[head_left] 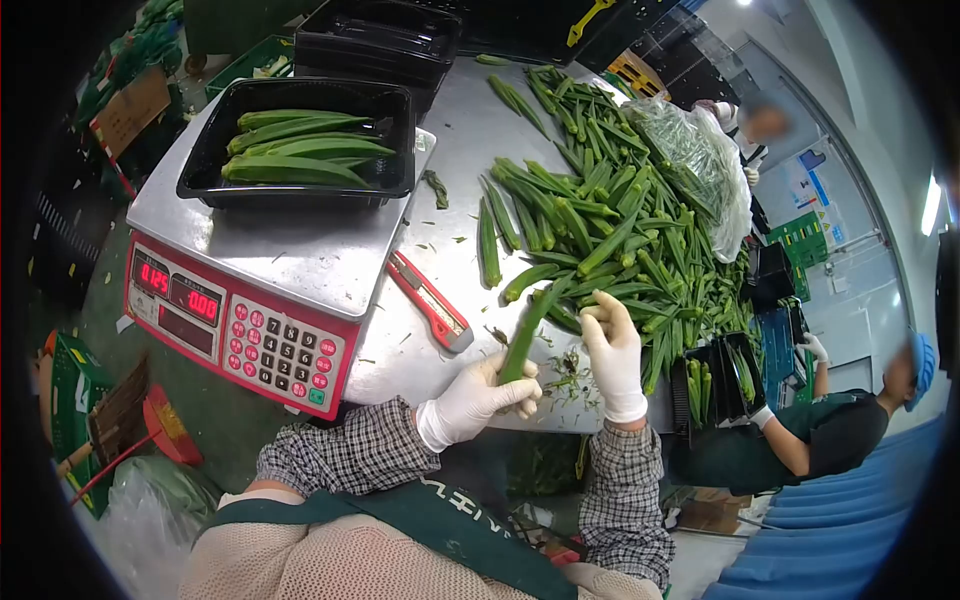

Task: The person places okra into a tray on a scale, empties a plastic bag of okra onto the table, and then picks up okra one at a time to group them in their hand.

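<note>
A green okra pod (530, 325) stands tilted upward in my left hand (485, 400), its lower end pinched between gloved thumb and fingers. To its right, my right hand (612, 355) is raised with fingertips curled together, apart from the pod; whether something small is between them I cannot make out. Behind both hands spreads a large pile of okra (610, 215) on the metal table (390, 350). Trimmed scraps (570, 380) lie between the hands. At the left, a black tray (195, 180) with several okra pods rests on a red scale (335, 345).
A red utility knife (430, 300) lies beside the scale. Black trays (375, 30) are stacked behind it. A clear plastic bag (690, 150) covers part of the pile. At the right, a person in a blue cap (850, 430) works near trays of okra (700, 390); another person stands farther back.
</note>
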Tool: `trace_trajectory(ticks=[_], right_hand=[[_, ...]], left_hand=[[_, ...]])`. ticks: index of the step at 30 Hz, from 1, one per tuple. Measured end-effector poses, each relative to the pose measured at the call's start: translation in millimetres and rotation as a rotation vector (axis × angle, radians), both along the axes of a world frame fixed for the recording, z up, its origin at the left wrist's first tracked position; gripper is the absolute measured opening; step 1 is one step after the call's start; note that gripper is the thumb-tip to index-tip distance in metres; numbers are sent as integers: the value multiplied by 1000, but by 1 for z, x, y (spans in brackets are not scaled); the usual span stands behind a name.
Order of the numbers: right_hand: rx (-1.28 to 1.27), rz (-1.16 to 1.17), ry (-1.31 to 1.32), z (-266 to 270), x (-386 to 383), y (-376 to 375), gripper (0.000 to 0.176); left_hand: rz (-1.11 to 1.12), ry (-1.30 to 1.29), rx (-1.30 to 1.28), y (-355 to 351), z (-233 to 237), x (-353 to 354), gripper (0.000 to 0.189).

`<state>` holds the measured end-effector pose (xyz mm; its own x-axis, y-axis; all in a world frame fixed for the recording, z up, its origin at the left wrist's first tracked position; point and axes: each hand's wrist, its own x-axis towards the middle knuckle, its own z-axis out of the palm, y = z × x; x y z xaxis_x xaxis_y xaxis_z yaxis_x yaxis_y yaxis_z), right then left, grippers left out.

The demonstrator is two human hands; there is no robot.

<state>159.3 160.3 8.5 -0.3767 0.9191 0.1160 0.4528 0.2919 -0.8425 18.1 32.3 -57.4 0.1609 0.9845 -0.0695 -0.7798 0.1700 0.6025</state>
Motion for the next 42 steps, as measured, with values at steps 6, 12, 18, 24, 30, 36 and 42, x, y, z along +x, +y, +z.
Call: trace_trajectory(ticks=[6,12,18,24,30,36,42], right_hand=[[297,-8,-522,-35,-38,0,73],[-358,51,221,-12,-18,-9,60],[-490,156,292,17,22,-39,53],[-285,93,-391,47,152,-67,26],[277,17,-383,34,91,-39,15],[703,201,-448,0,-17,14,14],[820,467,-674,-25,-75,34,32]], left_hand=[[86,-62,76,4,-16,3,13],[124,-128,48,3,-13,5,17],[121,-116,-6,1,-6,0,18],[105,-139,48,3,-9,3,18],[82,-137,8,1,-10,0,20],[109,-101,33,1,-9,-1,26],[103,-181,8,1,-7,0,22]])
